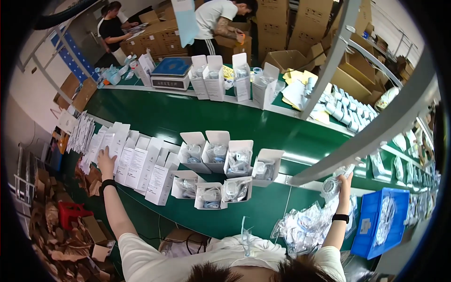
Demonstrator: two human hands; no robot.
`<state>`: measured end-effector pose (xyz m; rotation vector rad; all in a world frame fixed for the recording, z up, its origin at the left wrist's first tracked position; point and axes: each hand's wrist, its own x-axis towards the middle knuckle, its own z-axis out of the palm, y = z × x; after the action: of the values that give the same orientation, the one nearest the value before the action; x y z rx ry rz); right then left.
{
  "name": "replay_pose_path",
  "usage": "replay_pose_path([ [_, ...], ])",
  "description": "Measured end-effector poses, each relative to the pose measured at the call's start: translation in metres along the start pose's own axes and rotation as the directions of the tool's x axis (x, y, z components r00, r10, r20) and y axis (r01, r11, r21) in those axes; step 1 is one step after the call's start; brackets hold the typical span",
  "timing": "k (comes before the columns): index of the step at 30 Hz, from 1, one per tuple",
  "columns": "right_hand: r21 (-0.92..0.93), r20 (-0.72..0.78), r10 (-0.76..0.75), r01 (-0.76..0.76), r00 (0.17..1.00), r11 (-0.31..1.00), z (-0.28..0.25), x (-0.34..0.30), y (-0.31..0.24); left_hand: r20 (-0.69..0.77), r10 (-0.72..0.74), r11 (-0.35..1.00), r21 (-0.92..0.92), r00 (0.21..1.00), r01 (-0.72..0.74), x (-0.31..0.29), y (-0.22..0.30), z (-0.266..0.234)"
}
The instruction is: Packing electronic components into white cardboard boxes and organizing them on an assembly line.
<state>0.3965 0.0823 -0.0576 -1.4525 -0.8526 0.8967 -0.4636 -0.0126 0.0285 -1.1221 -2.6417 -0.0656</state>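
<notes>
At the left end of the bench my left hand [107, 161] reaches onto a row of white cartons [134, 164]. Its fingers are apart and touch the carton faces. Over on the right, my right hand [345, 182] is closed on a clear plastic bag [330, 187] with a pale round part inside. Below that hand lies a heap of clear bags [300, 228] with white contents. Between my hands stand several open white boxes [239, 160], flaps up, each with bagged parts in it.
A blue bin [364, 225] with bagged items sits at the right edge. Metal frame posts [329, 61] rise above the green bench [188, 113]. A scale [170, 73] and more open boxes line the far side. Two co-workers [221, 21] handle things by brown cartons.
</notes>
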Motion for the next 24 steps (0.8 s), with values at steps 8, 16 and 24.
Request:
replay_pose_path([
  [8, 0.368, -0.165, 0.084, -0.018, 0.983, 0.93, -0.048, -0.107, -0.037, 0.2, -0.155, 0.983, 0.125, 0.968, 0.131, -0.006, 0.026, -0.027],
  [16, 0.585, 0.285, 0.009, -0.182, 0.958, 0.79, 0.035, -0.212, -0.081, -0.423, 0.302, 0.587, -0.624, 0.854, -0.516, -0.225, 0.183, -0.159],
  [24, 0.601, 0.272, 0.18, -0.313, 0.945, 0.735, 0.073, -0.226, -0.057, -0.272, 0.842, 0.091, -0.78, 0.466, -0.619, -0.367, 0.304, -0.138],
])
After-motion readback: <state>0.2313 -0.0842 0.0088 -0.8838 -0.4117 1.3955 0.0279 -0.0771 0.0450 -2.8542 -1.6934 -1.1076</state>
